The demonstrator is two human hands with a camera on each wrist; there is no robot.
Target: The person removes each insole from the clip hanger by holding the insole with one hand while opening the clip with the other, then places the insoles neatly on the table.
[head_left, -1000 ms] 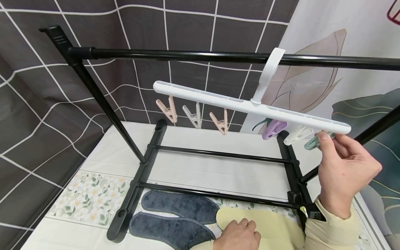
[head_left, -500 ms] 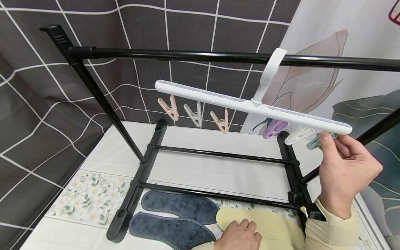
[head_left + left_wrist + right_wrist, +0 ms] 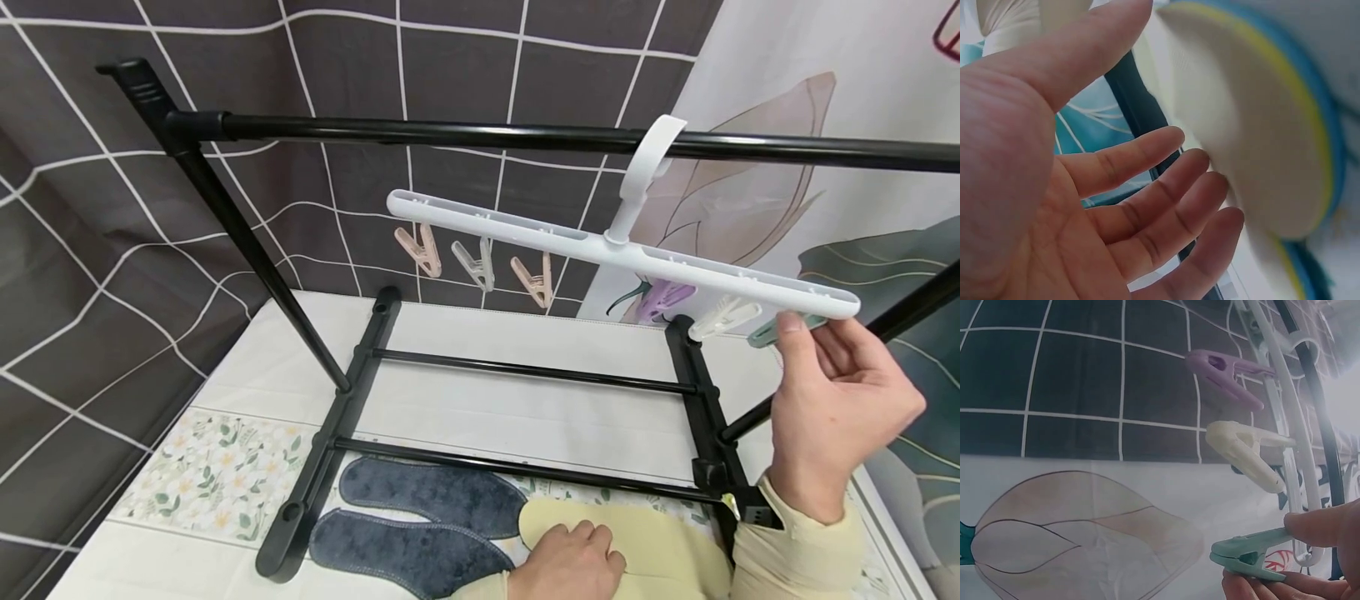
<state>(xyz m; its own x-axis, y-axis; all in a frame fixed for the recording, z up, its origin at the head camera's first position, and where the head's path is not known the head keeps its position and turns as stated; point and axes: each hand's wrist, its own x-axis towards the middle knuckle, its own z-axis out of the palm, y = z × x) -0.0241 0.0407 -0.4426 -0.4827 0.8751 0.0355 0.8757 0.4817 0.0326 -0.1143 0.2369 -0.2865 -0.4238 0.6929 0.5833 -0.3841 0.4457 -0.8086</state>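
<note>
My right hand [image 3: 840, 408] pinches a green clothes peg [image 3: 1250, 553] at the right end of a white clip hanger [image 3: 525, 233]. The hanger's hook loops over a black rail [image 3: 435, 132]. Beside the green peg hang a white peg [image 3: 1244, 453] and a purple peg [image 3: 1225, 378]; two pink pegs and a pale grey peg [image 3: 476, 262] hang on the left half. Low in the head view, my left hand [image 3: 573, 562] lies over yellow insoles [image 3: 637, 533], its fingers loosely bent. In the left wrist view those fingers stay uncurled beside a pale insole [image 3: 1247, 125].
Two dark grey fuzzy insoles [image 3: 408, 550] lie left of the yellow ones. The black rack's base bars [image 3: 525, 467] cross the white floral cloth [image 3: 210, 475]. A dark curtain [image 3: 465, 75] with white grid lines hangs behind, with a patterned pale cloth at right.
The right hand has moved slightly right with the green peg, and the hanger has shifted right and turned a little with its pegs. The left hand stays almost in place.
</note>
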